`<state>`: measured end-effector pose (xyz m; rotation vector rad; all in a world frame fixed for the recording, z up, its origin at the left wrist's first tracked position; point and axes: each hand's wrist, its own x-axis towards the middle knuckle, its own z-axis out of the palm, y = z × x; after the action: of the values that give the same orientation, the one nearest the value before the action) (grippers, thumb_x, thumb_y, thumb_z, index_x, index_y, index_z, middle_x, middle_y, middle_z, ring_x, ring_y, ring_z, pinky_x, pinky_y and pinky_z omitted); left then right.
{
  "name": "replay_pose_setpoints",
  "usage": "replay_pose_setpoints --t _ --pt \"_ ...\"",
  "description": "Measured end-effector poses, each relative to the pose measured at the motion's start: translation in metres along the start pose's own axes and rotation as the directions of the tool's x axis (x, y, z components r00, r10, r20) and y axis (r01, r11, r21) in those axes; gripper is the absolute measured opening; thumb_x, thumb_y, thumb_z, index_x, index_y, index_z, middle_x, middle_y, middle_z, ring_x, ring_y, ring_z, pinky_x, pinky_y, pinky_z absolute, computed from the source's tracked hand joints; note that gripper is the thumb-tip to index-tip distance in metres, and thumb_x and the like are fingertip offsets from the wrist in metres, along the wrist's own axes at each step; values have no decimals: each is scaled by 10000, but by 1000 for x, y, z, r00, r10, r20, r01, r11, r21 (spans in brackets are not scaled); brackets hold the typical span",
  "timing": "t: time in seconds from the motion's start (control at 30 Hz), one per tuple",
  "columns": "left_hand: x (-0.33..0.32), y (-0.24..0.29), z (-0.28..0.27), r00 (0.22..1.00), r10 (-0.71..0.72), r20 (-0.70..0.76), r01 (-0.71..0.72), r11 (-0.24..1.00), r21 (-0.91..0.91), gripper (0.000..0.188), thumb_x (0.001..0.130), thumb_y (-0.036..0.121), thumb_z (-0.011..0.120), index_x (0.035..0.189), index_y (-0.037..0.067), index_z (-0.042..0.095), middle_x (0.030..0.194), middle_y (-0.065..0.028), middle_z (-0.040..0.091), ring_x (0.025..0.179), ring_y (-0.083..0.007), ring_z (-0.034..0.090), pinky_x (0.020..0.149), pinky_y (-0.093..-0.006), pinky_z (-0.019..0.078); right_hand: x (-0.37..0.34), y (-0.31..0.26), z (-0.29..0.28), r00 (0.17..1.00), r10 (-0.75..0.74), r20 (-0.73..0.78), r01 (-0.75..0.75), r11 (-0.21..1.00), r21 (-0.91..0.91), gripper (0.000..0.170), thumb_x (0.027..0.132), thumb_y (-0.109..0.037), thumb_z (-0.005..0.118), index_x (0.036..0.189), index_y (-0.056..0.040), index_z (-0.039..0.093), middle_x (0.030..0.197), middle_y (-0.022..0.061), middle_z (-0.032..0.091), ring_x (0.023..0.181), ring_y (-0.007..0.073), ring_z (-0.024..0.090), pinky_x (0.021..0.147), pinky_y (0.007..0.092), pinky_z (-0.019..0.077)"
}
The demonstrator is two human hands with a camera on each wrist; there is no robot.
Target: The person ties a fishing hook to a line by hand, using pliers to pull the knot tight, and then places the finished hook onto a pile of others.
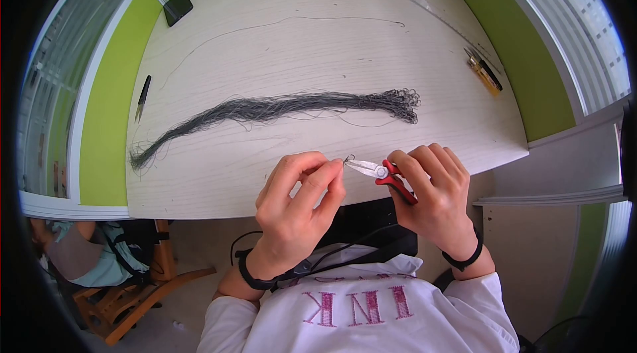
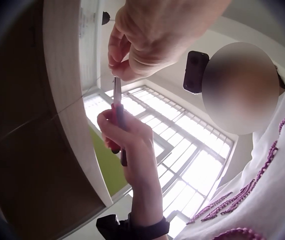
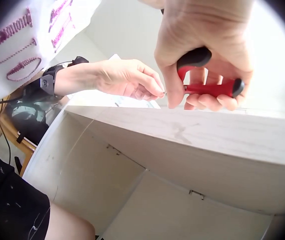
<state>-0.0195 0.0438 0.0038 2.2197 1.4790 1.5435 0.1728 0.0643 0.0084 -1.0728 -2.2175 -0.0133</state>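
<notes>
Red-handled pliers (image 1: pixel 397 187) are gripped by the right hand (image 1: pixel 434 197), their jaws pointing left to a small dark hook (image 1: pixel 352 156). At the jaw tips, the left hand (image 1: pixel 295 204) pinches something tiny between thumb and forefinger. In the left wrist view the pliers (image 2: pixel 118 112) stand upright below the left fingers, held by the right hand (image 2: pixel 132 140). A thin line runs off from the left fingertips there. The right wrist view has the right fingers round the red handles (image 3: pixel 212 90), with the left hand (image 3: pixel 127 79) close to the tips.
Beyond the hands lies a long bundle of dark lines (image 1: pixel 265 109) with hooks at its right end. A single hooked line (image 1: pixel 288 18), tweezers (image 1: pixel 143 97), a black object (image 1: pixel 178 8), a ruler (image 1: pixel 424 4) and yellow-handled tools (image 1: pixel 483 73) lie around. Another person (image 1: pixel 86 253) sits at left.
</notes>
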Motion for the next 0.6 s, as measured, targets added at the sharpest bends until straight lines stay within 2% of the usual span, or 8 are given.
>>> replay_pose_setpoints --t 0.4,0.5,0.57,0.6 --pt "-1 1 0 999 53 0 -53 998 28 206 705 -104 716 880 2 692 839 -79 619 650 -140 589 536 -222 492 -3 -2 -2 1000 16 13 -16 1000 8 375 539 -5 705 892 -39 586 721 54 497 613 217 494 549 334 398" --pt "0 3 -1 1000 1 7 -1 1000 -9 198 714 -115 700 874 -3 665 836 -81 623 655 -134 580 544 -229 476 -4 -2 -1 1000 23 2 -24 999 25 368 537 4 705 881 -37 582 709 58 492 597 221 486 532 334 395" --pt "1 4 -4 971 -190 146 222 943 -249 79 804 -63 646 862 -15 619 835 -74 623 659 -109 558 574 -228 454 -4 -1 -1 1000 27 -16 -27 999 20 362 536 8 705 874 -36 582 698 58 486 587 222 481 522 334 392" --pt "-1 4 -6 971 -189 145 221 942 -251 79 804 -63 646 862 -15 619 835 -74 623 659 -109 558 574 -228 454 -4 0 -2 999 32 -32 -31 999 17 357 536 11 705 868 -36 582 687 58 481 577 222 476 511 334 389"
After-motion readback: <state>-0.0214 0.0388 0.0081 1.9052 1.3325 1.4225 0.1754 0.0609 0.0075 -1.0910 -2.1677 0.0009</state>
